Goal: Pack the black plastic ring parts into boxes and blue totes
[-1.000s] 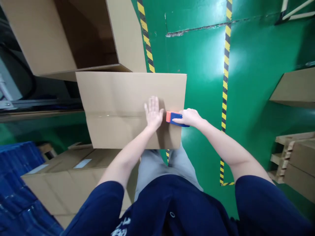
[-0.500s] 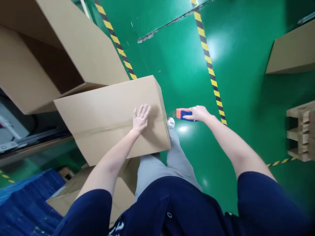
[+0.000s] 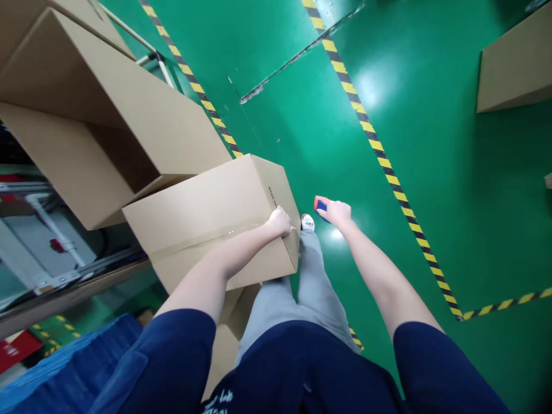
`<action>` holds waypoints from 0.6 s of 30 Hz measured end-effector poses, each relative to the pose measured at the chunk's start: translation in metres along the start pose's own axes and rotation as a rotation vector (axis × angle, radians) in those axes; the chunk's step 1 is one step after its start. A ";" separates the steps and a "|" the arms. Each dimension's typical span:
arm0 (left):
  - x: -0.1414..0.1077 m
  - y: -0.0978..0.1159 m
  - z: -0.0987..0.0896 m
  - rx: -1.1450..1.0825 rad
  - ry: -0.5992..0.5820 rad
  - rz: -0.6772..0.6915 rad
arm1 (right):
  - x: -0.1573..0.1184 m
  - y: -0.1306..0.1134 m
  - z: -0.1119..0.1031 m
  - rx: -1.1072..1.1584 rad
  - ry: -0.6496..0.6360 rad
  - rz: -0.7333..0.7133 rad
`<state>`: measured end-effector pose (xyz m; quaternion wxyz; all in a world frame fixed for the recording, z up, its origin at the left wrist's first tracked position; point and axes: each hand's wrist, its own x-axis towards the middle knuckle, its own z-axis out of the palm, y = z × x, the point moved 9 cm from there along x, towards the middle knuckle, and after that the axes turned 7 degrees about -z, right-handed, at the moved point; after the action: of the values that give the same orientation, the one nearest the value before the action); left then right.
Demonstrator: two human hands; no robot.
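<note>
Green floor (image 3: 440,161); open carton (image 3: 164,115) at left. Beside it, in front of you: closed carton (image 3: 207,198). Your left hand (image 3: 280,222), flat on top a moment ago, now curls at the end edge; cannot tell whether it grips. Work has apparently shifted to that edge. Your right hand (image 3: 339,213) grips an orange-and-blue tool (image 3: 321,206), clear of the closed carton.

It was a factory or warehouse packing area. A glossy green floor (image 3: 414,138) bore black-and-yellow tape (image 3: 376,144) from twelve to four o'clock; a taped carton (image 3: 202,201) sat just off centre toward nine, an open carton (image 3: 164,123) at ten, metal-framed equipment (image 3: 99,265) at nine.
</note>
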<state>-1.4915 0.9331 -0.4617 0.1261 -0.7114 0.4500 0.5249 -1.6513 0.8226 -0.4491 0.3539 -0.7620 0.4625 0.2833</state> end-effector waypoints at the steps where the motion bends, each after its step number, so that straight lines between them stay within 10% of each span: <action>1: 0.006 0.006 -0.002 -0.025 0.007 -0.010 | -0.009 0.013 -0.003 0.140 0.057 0.023; 7: 0.002 0.045 -0.028 -0.517 0.047 0.071 | -0.082 0.025 -0.002 1.120 0.266 -0.027; 12: -0.036 0.040 -0.044 -1.416 -0.208 0.044 | -0.108 -0.019 0.003 1.087 0.345 -0.062; 18: -0.048 0.011 -0.079 -1.416 -0.286 0.136 | -0.109 -0.068 0.004 1.074 0.440 -0.124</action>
<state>-1.4521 0.9003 -0.3840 -0.3400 -0.5173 0.0243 0.7850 -1.6355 0.9028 -0.3500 0.6021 -0.5425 0.5584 -0.1773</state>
